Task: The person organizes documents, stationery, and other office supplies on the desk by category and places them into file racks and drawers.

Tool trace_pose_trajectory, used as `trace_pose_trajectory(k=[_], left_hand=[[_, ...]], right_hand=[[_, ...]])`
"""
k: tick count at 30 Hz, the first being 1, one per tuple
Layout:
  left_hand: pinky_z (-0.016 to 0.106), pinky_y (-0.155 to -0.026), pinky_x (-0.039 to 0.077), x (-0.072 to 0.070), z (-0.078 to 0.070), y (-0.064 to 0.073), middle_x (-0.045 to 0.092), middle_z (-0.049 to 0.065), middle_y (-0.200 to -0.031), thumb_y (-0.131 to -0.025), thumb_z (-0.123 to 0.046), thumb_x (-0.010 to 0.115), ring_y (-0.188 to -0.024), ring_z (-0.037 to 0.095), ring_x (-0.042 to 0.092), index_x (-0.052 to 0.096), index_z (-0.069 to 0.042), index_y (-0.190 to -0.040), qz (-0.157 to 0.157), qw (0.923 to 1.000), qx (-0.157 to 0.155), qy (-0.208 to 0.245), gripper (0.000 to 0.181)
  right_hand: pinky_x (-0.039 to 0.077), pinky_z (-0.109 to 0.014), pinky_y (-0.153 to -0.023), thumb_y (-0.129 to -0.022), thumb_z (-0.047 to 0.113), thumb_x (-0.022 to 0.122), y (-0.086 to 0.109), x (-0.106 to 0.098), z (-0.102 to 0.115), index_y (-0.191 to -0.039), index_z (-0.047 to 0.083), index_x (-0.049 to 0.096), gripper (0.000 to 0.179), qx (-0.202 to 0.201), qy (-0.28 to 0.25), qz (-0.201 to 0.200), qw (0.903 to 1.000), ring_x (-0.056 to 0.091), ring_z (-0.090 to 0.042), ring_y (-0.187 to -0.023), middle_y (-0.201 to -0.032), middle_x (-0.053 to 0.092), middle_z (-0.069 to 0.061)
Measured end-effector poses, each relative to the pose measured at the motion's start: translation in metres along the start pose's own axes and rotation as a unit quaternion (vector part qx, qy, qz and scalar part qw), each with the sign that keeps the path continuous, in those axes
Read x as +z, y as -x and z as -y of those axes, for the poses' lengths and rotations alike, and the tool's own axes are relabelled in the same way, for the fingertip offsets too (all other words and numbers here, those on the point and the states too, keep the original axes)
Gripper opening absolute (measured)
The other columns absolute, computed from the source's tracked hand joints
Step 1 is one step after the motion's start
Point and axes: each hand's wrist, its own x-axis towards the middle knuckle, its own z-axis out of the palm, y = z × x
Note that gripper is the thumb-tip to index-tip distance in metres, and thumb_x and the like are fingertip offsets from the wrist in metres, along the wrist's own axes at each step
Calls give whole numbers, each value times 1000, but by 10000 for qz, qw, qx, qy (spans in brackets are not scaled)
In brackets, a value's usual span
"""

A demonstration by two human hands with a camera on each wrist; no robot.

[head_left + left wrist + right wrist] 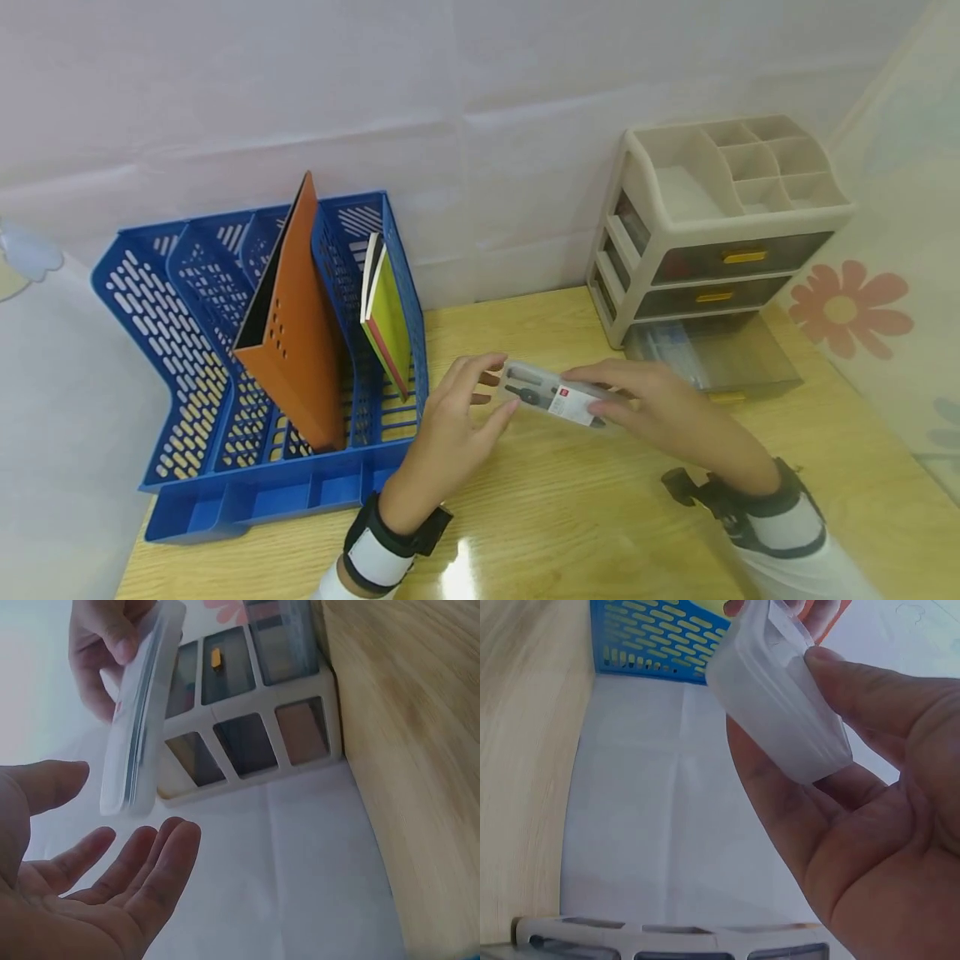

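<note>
A clear plastic case (536,392) with a dark drawing compass inside and a white label hangs above the table. My right hand (637,400) holds it by its right end, thumb on one broad face and fingers behind, as the right wrist view also shows on the frosted case (780,697). My left hand (457,408) is by the case's other end, thumb and fingers spread. In the left wrist view a gap parts the left hand (112,885) from the case (139,727).
A blue desk file rack (292,483) with an orange folder (300,358) and thin booklets (388,308) stands at left. At back right is a beige drawer organizer (652,217), its clear bottom drawer (750,358) pulled out with plastic-wrapped things inside. White cloth hangs behind.
</note>
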Motion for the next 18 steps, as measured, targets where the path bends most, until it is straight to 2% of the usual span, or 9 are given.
trace_pose_trajectory(k=[3, 5, 9, 12, 18], left_hand=[[36, -82, 59, -6, 3, 4, 59, 9, -124, -89, -16, 70, -104, 19, 60, 51, -10, -135, 84, 9996, 128, -217, 51], [38, -83, 58, -9, 5, 7, 59, 11, -125, -89, -16, 69, -106, 22, 59, 50, -7, -135, 121, 9985, 353, -403, 51], [40, -95, 54, -13, 11, 12, 56, 11, -131, -90, -17, 68, -119, 22, 54, 50, -5, -135, 269, 9931, 727, -879, 51], [42, -99, 51, -15, 14, 16, 52, 12, -137, -90, -19, 68, -127, 24, 49, 50, -6, -136, 497, 9866, 865, -1290, 51], [42, -97, 53, -18, 17, 24, 50, 15, -142, -90, -22, 68, -129, 25, 48, 52, -8, -135, 983, 9675, 1214, -1989, 50]], right_hand=[[60, -26, -61, -78, 2, 76, 5, -3, -9, -123, 17, 67, 48, 62, -152, -135, 9998, 66, -10, -82, -111, 73, -9], [60, -26, -60, -75, -2, 77, 10, -8, -14, -122, 15, 68, 51, 95, -194, -244, 9995, 67, -12, -80, -107, 73, -12], [60, -25, -59, -74, -2, 78, 23, -22, -21, -121, 14, 69, 51, 300, -96, -329, 9990, 67, -11, -79, -106, 73, -13], [60, -27, -59, -76, 1, 78, 35, -31, -28, -122, 13, 68, 48, 626, -35, -268, 9977, 66, -10, -80, -106, 73, -11], [56, -31, -65, -85, 15, 74, 57, -55, -51, -126, 19, 65, 42, 1473, 510, -13, 9878, 62, -7, -85, -109, 72, -10]])
